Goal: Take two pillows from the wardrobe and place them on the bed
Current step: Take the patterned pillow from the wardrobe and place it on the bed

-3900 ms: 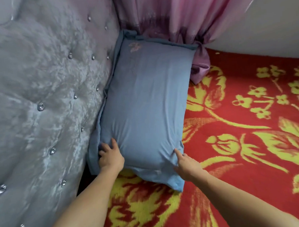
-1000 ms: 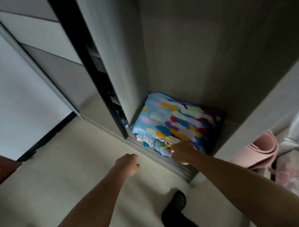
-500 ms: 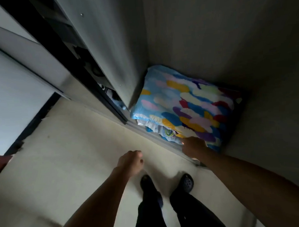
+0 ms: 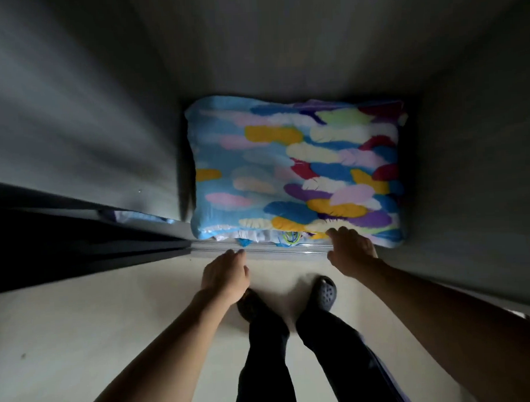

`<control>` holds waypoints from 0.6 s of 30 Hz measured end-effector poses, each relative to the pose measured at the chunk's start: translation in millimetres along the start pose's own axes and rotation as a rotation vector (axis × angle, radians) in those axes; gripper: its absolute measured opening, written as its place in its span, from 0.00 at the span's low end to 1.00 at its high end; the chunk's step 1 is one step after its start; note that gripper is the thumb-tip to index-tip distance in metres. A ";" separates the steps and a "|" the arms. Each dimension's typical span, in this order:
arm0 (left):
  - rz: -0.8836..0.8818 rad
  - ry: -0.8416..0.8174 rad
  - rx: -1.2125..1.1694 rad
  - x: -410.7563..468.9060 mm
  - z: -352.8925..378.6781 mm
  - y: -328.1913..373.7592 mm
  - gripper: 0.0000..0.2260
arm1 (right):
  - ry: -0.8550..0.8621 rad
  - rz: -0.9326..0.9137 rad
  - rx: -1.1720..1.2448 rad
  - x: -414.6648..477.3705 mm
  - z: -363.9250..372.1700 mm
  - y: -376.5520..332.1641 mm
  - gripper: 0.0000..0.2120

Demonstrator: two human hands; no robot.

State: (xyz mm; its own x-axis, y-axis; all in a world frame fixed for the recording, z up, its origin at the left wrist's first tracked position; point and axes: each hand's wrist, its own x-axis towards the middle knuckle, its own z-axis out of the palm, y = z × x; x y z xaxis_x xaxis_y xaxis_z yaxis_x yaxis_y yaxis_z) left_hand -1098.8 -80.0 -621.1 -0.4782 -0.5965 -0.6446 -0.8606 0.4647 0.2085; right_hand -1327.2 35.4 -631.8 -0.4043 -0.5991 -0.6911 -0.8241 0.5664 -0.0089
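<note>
A pillow [image 4: 295, 169] with a blue cover and many coloured feather shapes lies flat on the floor of the open wardrobe compartment [image 4: 296, 47]. It fills the compartment from the left wall to the right wall. My right hand [image 4: 351, 251] rests at the pillow's near right edge, fingers spread and touching the fabric. My left hand [image 4: 226, 274] hovers over the sliding-door track [image 4: 260, 252], fingers loosely apart, just short of the pillow's near left edge. Neither hand grips anything. Some bunched white and blue cloth [image 4: 268, 235] shows under the pillow's front edge.
The sliding door [image 4: 72, 118] stands at the left, with a dark gap [image 4: 62, 237] beside it. My two legs in dark trousers and clogs [image 4: 324, 292] stand on the pale floor [image 4: 81, 345] just before the track. The bed is out of view.
The view has tipped down and closer over the pillow. My left hand, a loose fist before, has opened and moved forward to the track. My right hand stays at the pillow's near edge.
</note>
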 end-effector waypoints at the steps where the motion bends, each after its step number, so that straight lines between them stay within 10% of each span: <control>1: 0.021 0.014 0.022 16.5 6.0 -5.1 0.09 | 0.024 0.021 0.015 16.2 7.4 -2.9 0.22; 9: 0.203 0.198 0.002 148.3 99.6 -15.9 0.25 | 0.265 -0.071 -0.227 154.5 97.1 14.5 0.51; 18: 0.233 0.198 0.102 181.4 120.2 -1.5 0.39 | 0.396 -0.232 -0.215 175.4 83.5 45.2 0.46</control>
State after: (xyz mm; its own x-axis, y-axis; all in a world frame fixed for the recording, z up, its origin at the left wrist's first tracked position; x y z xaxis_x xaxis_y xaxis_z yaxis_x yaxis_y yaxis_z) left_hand -1163.3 -110.3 -826.8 -0.6935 -0.5777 -0.4304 -0.7069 0.6608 0.2523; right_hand -1402.2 3.2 -813.8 -0.2857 -0.8875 -0.3615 -0.9563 0.2886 0.0474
